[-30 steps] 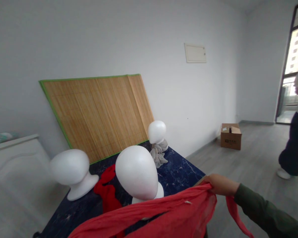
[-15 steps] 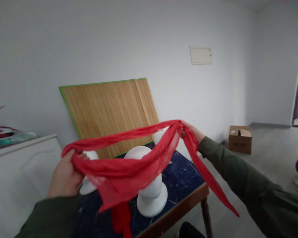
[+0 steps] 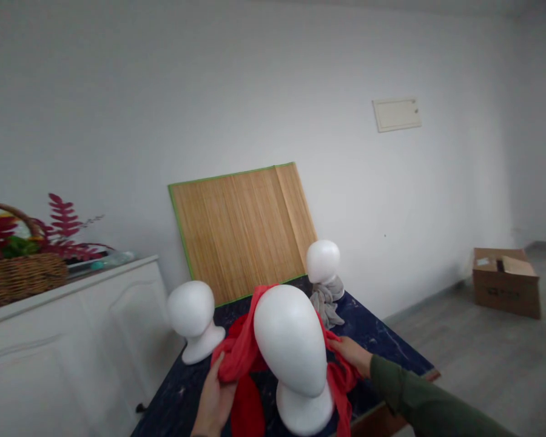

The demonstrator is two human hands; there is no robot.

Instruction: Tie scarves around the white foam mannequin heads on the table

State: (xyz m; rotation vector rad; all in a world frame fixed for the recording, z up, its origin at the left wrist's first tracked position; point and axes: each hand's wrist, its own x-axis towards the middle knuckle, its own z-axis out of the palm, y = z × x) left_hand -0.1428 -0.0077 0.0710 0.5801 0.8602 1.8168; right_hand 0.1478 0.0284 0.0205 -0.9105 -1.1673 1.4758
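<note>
A white foam mannequin head stands on its round base at the near side of the dark blue table. The red scarf passes behind this head and comes forward along both sides. My left hand is closed on the scarf at the left of the head. At the right, my right hand grips the other side of it, with a loose tail hanging below. A darker red cloth lies on the table close to my left hand.
A second foam head stands at the left; a third at the back wears a grey scarf. Behind the table, a bamboo mat leans on the wall. A white cabinet with a wicker basket is left; a carton sits right.
The red scarf, earlier stretched out in front of the near foam head, has gone down behind it. Both hands moved lower and closer together, and the view has turned left.
</note>
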